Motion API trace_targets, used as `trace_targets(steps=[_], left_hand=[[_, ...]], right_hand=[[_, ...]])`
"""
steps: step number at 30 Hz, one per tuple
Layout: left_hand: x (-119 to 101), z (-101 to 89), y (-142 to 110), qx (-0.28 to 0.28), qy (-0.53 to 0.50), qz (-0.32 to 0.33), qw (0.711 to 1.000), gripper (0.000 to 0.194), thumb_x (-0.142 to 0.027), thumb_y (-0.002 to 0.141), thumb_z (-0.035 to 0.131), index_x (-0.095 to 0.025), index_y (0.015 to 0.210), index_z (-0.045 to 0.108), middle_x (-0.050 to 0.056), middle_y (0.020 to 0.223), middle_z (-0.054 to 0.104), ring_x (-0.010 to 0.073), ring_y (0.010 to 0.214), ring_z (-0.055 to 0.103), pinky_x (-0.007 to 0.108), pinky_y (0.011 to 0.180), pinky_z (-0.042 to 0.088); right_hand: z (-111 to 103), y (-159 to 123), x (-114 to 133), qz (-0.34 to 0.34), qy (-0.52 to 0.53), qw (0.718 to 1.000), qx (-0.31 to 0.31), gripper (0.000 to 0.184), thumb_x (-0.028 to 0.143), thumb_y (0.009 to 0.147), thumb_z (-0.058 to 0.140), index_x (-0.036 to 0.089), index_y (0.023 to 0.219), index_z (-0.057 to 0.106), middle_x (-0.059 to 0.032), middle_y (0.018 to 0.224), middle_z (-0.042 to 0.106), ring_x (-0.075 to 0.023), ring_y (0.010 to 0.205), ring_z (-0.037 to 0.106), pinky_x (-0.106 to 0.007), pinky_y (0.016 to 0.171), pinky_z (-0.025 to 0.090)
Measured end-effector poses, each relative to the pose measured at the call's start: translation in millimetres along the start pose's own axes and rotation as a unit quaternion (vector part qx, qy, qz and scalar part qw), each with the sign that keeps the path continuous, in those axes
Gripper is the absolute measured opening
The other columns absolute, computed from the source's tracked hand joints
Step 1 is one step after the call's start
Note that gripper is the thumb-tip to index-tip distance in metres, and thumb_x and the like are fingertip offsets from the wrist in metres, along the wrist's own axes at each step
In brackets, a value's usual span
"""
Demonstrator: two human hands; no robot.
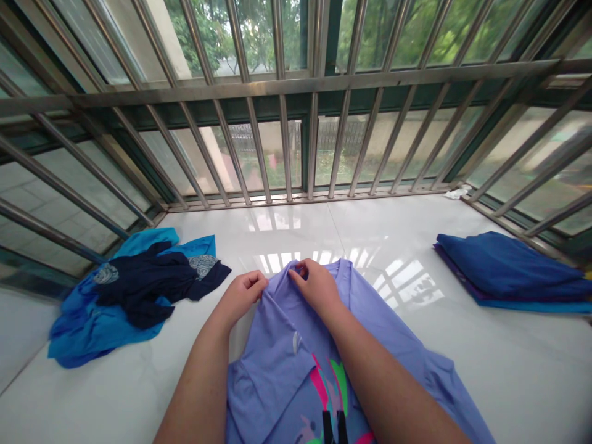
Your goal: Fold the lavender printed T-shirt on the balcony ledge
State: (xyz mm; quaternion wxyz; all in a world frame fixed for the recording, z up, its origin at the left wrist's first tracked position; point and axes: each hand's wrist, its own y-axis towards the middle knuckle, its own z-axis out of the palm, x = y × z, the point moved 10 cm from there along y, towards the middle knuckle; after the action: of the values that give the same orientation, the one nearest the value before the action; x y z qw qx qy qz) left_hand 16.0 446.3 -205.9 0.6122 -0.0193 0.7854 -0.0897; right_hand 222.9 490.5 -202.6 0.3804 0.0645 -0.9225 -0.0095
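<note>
A lavender shirt [388, 333] with a pink, green and grey print lies spread on the glossy white surface in front of me. Its left side is folded inward over the print. My left hand [246, 295] pinches the shirt's far left edge. Close by, my right hand [317, 285] is closed on the fabric near the collar, thumb against fingers. The shirt's near end runs out of the bottom of the view, and my right forearm covers part of the print.
To the left sits a loose heap of blue clothes [106, 320] with a dark navy patterned garment [143, 280] on top. A stack of folded blue and purple clothes [509, 268] lies at the right. Metal window bars [314, 148] border the white surface [296, 228]. A crumpled white scrap [457, 192] rests in the far right corner.
</note>
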Motion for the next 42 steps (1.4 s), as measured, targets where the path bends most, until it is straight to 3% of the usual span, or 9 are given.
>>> trace_targets(steps=[8, 20, 26, 28, 30, 33, 36, 39, 42], left_hand=[[-0.8, -4.6, 0.7, -0.019, 0.001, -0.002, 1.000, 0.040, -0.054, 0.084, 0.069, -0.022, 0.065, 0.054, -0.008, 0.054, 0.044, 0.0104, 0.053, 0.039, 0.023, 0.055, 0.031], [1.6, -13.3, 4.5, -0.059, 0.044, -0.004, 0.997, 0.040, -0.059, 0.084, 0.063, -0.023, 0.066, 0.056, -0.007, 0.055, 0.049, 0.0129, 0.053, 0.046, 0.025, 0.057, 0.037], [-27.3, -52.0, -12.2, -0.218, 0.241, 0.024, 0.946, 0.029, -0.051, 0.086, 0.060, -0.024, 0.091, 0.068, -0.001, 0.078, 0.069, 0.0181, 0.067, 0.061, 0.030, 0.069, 0.044], [-42.7, -36.3, -30.8, -0.153, 0.295, 0.039, 0.942, 0.031, -0.054, 0.091, 0.060, -0.025, 0.092, 0.069, -0.001, 0.078, 0.068, 0.0191, 0.069, 0.062, 0.031, 0.069, 0.044], [-42.9, -1.4, -59.2, -0.026, 0.344, 0.015, 0.938, 0.033, -0.059, 0.089, 0.069, -0.026, 0.087, 0.069, -0.001, 0.079, 0.069, 0.0210, 0.074, 0.063, 0.032, 0.069, 0.043], [-17.4, 55.8, -113.4, 0.142, 0.422, -0.079, 0.892, 0.042, -0.051, 0.069, 0.092, -0.028, 0.098, 0.073, 0.002, 0.100, 0.076, 0.0284, 0.092, 0.069, 0.035, 0.076, 0.045], [0.0, 91.8, -142.6, 0.210, 0.454, -0.115, 0.858, 0.023, -0.034, 0.082, 0.081, -0.028, 0.102, 0.074, 0.006, 0.111, 0.078, 0.0317, 0.103, 0.071, 0.037, 0.083, 0.047], [-5.7, 82.1, -135.1, 0.194, 0.436, -0.083, 0.875, 0.011, -0.028, 0.095, 0.060, -0.025, 0.092, 0.071, 0.006, 0.101, 0.078, 0.0271, 0.093, 0.071, 0.035, 0.079, 0.046], [-13.2, 12.0, -118.7, 0.108, 0.368, -0.052, 0.922, 0.028, -0.046, 0.101, 0.050, -0.026, 0.088, 0.065, 0.003, 0.086, 0.075, 0.0237, 0.079, 0.069, 0.032, 0.071, 0.046]], right_hand=[[-0.3, 2.6, 0.2, -0.023, 0.072, 0.997, -0.005, 0.010, 0.032, 0.094, 0.076, 0.023, 0.096, 0.074, -0.0045, 0.101, 0.078, -0.0205, 0.095, 0.070, -0.031, 0.085, 0.048], [3.2, 2.4, 0.1, -0.020, 0.162, 0.987, -0.006, 0.013, 0.037, 0.098, 0.061, 0.025, 0.091, 0.059, 0.0021, 0.080, 0.068, -0.0180, 0.076, 0.065, -0.028, 0.071, 0.043], [5.6, 0.2, 7.2, -0.044, 0.085, 0.995, 0.013, 0.005, 0.025, 0.098, 0.062, 0.024, 0.100, 0.066, -0.0021, 0.090, 0.075, -0.0184, 0.080, 0.066, -0.029, 0.075, 0.044], [7.8, -0.3, 10.3, -0.056, 0.058, 0.997, 0.020, 0.005, 0.022, 0.097, 0.063, 0.023, 0.100, 0.067, -0.0036, 0.093, 0.075, -0.0193, 0.083, 0.066, -0.030, 0.077, 0.044], [9.6, -0.4, 12.8, -0.066, 0.046, 0.996, 0.023, 0.006, 0.021, 0.097, 0.063, 0.022, 0.100, 0.068, -0.0045, 0.095, 0.076, -0.0198, 0.086, 0.067, -0.030, 0.079, 0.044], [10.9, -0.4, 13.0, -0.068, 0.040, 0.997, 0.024, 0.007, 0.020, 0.097, 0.064, 0.022, 0.101, 0.069, -0.0046, 0.096, 0.076, -0.0196, 0.086, 0.067, -0.030, 0.079, 0.044], [10.8, -0.8, 11.8, -0.069, 0.034, 0.997, 0.022, 0.007, 0.021, 0.098, 0.064, 0.022, 0.101, 0.069, -0.0043, 0.096, 0.076, -0.0193, 0.086, 0.066, -0.030, 0.079, 0.044], [9.9, -1.4, 11.3, -0.072, 0.029, 0.997, 0.017, 0.007, 0.021, 0.098, 0.064, 0.022, 0.102, 0.070, -0.0041, 0.095, 0.076, -0.0194, 0.086, 0.066, -0.030, 0.079, 0.044], [9.4, -1.5, 11.3, -0.073, 0.028, 0.997, 0.017, 0.007, 0.020, 0.098, 0.064, 0.022, 0.102, 0.070, -0.0040, 0.095, 0.075, -0.0196, 0.087, 0.066, -0.030, 0.080, 0.044]])
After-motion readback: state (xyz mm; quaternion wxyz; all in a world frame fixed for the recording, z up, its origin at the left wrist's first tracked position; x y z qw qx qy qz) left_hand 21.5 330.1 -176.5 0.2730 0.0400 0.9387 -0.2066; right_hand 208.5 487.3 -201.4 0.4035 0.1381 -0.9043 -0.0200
